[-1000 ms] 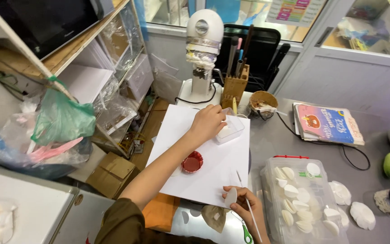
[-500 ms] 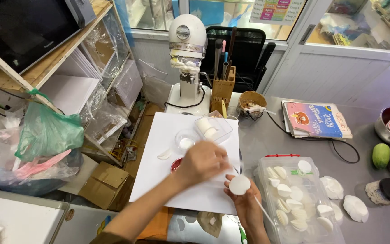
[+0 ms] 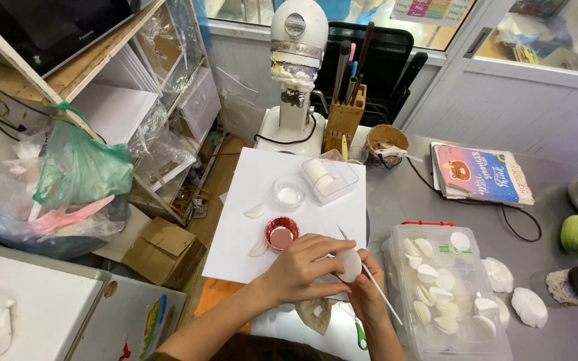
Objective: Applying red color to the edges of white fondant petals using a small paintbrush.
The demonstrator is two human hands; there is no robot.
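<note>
White disc (image 3: pixel 350 265), red foil cup (image 3: pixel 281 233), white paper sheet (image 3: pixel 255 194), green bag (image 3: pixel 81 170)

Packages, a printed cover and a dark screen around the grey tabletop (image 3: pixel 423 207).

A pink-and-white printed booklet (image 3: pixel 482 175) lies near the tabletop's far right side; a clear lidded box (image 3: pixel 446 294) with a green label sits at its near edge. A brown cardboard box (image 3: pixel 162 249) stands on the floor at left, a black screen (image 3: pixel 48 27) on the shelf in the upper left corner, and a colourful sign (image 3: pixel 429 9) hangs behind the glass.
</note>
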